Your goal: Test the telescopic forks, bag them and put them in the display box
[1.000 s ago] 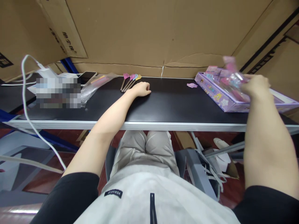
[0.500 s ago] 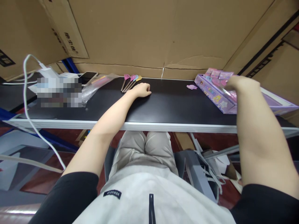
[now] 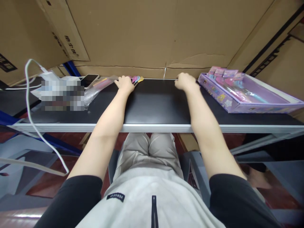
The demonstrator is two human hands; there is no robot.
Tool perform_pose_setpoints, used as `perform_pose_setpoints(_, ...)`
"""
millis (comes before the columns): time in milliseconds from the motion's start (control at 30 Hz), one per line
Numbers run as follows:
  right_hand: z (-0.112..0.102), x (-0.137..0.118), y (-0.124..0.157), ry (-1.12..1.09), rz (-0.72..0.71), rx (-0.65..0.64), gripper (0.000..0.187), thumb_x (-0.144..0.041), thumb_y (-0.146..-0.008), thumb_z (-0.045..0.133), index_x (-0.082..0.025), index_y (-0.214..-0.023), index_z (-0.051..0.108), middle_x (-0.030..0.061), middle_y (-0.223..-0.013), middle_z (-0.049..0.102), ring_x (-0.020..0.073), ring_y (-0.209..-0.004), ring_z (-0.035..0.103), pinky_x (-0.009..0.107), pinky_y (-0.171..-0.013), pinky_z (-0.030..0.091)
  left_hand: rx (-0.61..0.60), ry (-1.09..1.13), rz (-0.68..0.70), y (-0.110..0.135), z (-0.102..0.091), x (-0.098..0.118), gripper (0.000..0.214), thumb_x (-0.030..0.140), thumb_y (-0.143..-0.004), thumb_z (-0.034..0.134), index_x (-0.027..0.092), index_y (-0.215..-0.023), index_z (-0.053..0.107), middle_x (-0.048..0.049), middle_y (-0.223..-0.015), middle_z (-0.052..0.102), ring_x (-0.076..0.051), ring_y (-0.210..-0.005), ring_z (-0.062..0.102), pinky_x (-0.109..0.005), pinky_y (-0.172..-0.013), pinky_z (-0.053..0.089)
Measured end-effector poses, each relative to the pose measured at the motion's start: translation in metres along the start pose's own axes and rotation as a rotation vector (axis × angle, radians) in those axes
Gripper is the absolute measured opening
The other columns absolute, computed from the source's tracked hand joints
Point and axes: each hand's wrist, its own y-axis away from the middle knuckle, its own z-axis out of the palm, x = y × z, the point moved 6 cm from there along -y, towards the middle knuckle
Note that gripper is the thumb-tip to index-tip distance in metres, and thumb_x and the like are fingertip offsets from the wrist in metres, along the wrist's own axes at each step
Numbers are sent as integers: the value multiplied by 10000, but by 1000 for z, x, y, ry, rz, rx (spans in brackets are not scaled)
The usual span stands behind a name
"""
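Note:
My left hand lies over the handles of several small back scratchers, thumb held apart from the other fingers. Their claw-shaped heads in pink, blue and yellow show just right of it, near the back of the black tabletop. Closed with its fingers curled under, my right hand is at the back of the table, left of the purple box. What its fingers hold, if anything, is hidden. The open purple box contains several pink and blue items in clear packaging.
To the left are a clear plastic bag with colourful sticks, a phone and a white charger with a looping cable. Cardboard walls close in the back and sides. A metal edge runs along the front.
My right hand has moved left out of the purple box. My left hand has shifted left onto the back scratchers. The small purple piece beside the box is no longer visible.

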Motion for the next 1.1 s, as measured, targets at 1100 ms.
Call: perform_pose_setpoints(1100, 33, -26, 28, -68, -136, -204, 470, -225, -1027, 685, -185, -1485, 779, 116, -1477, 773, 306, -1425, 713, 422, -1249, 554, -104, 222, -311, -17, 16, -48, 683, 262, -941, 711, 139, -1608, 636, -237, -1677, 603, -368, -1562, 583, -437, -1242, 511)
